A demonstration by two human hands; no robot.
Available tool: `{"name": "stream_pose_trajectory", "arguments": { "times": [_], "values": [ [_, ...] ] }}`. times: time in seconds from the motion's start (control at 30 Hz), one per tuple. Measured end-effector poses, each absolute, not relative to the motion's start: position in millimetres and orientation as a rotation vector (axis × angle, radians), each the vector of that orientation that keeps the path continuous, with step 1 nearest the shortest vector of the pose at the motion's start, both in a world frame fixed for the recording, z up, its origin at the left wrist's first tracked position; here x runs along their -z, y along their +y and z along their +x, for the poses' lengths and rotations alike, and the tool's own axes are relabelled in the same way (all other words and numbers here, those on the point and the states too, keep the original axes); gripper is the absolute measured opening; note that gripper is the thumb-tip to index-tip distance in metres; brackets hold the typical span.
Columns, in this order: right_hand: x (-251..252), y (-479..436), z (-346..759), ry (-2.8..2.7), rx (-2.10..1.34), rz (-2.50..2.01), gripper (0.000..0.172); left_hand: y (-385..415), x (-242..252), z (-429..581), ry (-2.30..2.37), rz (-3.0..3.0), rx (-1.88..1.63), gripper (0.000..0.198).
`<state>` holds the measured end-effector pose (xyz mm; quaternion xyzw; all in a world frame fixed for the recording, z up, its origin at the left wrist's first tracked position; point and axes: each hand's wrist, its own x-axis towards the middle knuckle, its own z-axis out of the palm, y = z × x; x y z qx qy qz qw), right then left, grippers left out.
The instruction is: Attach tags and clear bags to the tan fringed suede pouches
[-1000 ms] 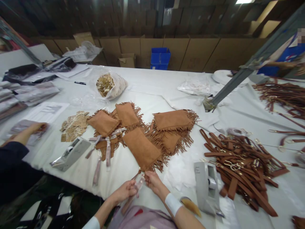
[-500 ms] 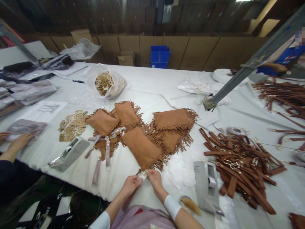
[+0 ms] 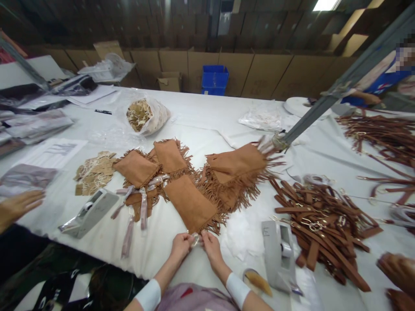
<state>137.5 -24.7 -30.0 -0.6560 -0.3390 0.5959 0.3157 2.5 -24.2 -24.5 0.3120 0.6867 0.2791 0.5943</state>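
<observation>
My left hand (image 3: 181, 247) and my right hand (image 3: 211, 246) meet at the near corner of a brown fringed suede pouch (image 3: 190, 204). Between their fingertips is a small metal clasp (image 3: 195, 240) with clear plastic about it, both hands pinching it from either side. The pouch lies flat, its fringe spread to the right. More fringed pouches lie beyond it: one (image 3: 138, 168) at left, another (image 3: 170, 155) behind, and a blurred one (image 3: 238, 162) at right. Wrapped straps (image 3: 144, 207) hang off the left pouches.
Tape dispensers stand at left (image 3: 89, 214) and right (image 3: 280, 257). Brown straps (image 3: 324, 229) are heaped at right. Tan tags (image 3: 95, 172) lie left, a bag of tags (image 3: 145, 115) behind. Co-workers' hands appear at left (image 3: 21, 209) and right (image 3: 398, 270). A metal post (image 3: 311, 116) slants over the table.
My hands have drawn level around the clasp, still pinching. The right-hand upper pouch has shifted and blurs. The left co-worker's hand has flattened out, and another hand has appeared at lower right.
</observation>
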Motion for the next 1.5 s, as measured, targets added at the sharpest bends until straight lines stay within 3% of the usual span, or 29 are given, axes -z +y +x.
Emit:
{"name": "stream_pose_trajectory", "arguments": {
  "times": [0.3, 0.63, 0.87, 1.33, 1.5],
  "values": [
    [31.5, -34.6, 129.4, -0.471, -2.086, -1.543, 0.027, -10.7, 28.9, -1.8, 1.562, 0.810, -0.653, 0.038],
    [37.3, -28.2, 120.0, -0.352, -2.117, -1.526, 0.012, -46.9, 7.0, -24.4, 1.311, 0.673, -0.503, 0.057],
    [34.1, -29.5, 115.7, -0.329, -2.119, -1.534, 0.008, -49.3, 5.2, -13.1, 1.380, 0.558, -0.605, 0.042],
    [24.6, -20.9, 114.6, -0.238, -2.195, -1.557, 0.007, -48.5, 11.1, -10.3, 1.542, 0.741, -0.702, 0.036],
    [28.2, -10.1, 118.5, -0.195, -2.162, -1.619, 0.025, -46.8, 7.9, -11.4, 1.547, 0.777, -0.669, 0.036]
  ]
}}
